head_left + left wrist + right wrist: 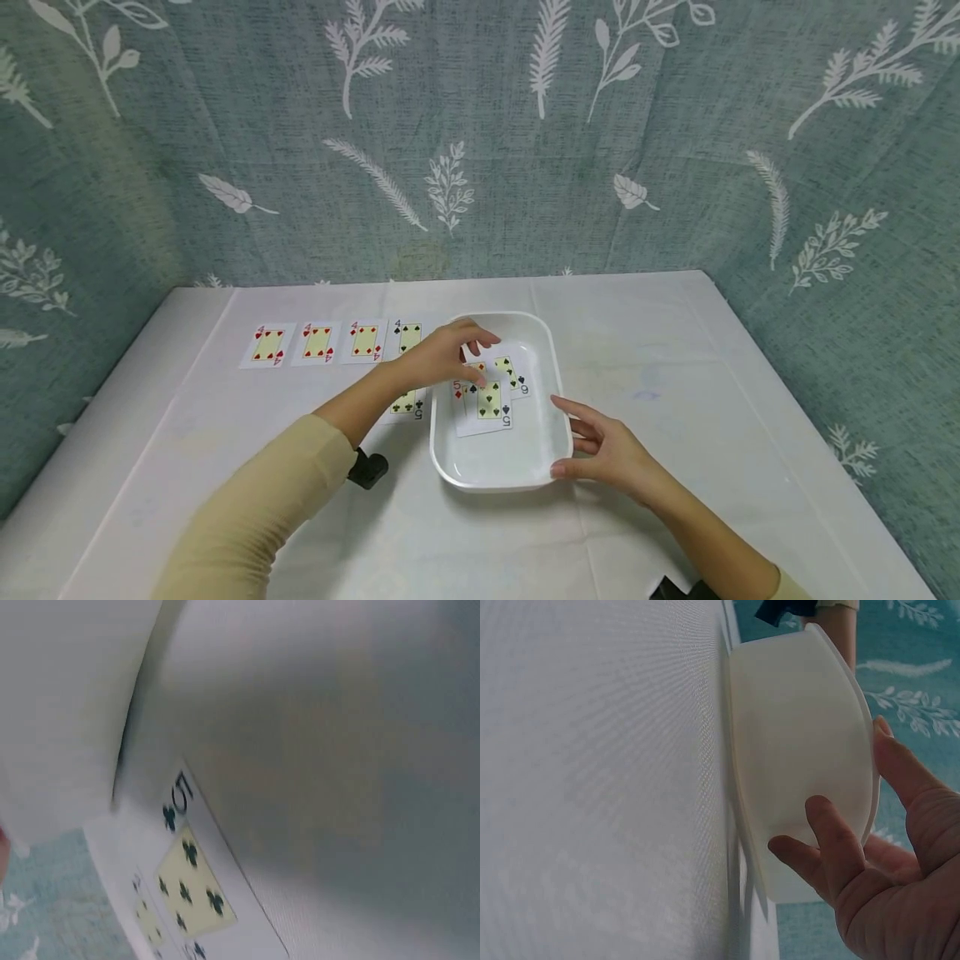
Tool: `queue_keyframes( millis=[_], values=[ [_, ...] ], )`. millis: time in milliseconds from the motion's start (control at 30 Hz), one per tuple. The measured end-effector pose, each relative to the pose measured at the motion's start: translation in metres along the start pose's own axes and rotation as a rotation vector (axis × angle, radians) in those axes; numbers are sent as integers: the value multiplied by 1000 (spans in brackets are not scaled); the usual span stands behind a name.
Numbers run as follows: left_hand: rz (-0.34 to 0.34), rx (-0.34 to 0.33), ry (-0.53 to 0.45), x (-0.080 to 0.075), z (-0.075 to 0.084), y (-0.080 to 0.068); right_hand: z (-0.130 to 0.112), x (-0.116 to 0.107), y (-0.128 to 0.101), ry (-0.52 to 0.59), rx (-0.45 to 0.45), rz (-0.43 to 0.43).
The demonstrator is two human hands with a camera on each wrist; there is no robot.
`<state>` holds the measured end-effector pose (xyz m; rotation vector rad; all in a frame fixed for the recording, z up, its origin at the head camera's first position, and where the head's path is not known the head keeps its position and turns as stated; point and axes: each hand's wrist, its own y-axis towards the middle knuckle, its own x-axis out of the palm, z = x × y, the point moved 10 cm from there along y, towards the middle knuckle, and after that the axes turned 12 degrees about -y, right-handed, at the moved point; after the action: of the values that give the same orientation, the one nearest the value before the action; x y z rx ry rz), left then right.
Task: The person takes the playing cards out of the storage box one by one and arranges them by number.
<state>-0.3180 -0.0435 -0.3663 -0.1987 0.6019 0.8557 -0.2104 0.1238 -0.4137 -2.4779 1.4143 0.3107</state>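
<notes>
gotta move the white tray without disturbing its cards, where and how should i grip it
Probably by the right side, coming from the right, where the right hand is: the white tray has a raised wall, so the fingers can brace its outside with the thumb at the rim. The left looks more awkward: the left arm reaches over it.

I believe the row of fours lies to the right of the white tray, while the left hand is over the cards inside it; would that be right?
Not quite: the head view shows the row of fours to the left of the white tray, while the left hand is over the cards inside it.
</notes>
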Motion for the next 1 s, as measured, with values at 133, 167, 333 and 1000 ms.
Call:
queue_keyframes(
  millis=[133,167,333,1000],
  values=[
    [-47,-33,85,12,-2,8,0,0,0,-9,-1,0],
    [-53,-41,105,14,-3,9,0,0,0,-13,0,0],
    [-79,-91,208,21,-6,17,0,0,0,-11,1,-1],
    [-339,-343,488,35,-27,14,-2,1,0,13,3,1]
  ],
)
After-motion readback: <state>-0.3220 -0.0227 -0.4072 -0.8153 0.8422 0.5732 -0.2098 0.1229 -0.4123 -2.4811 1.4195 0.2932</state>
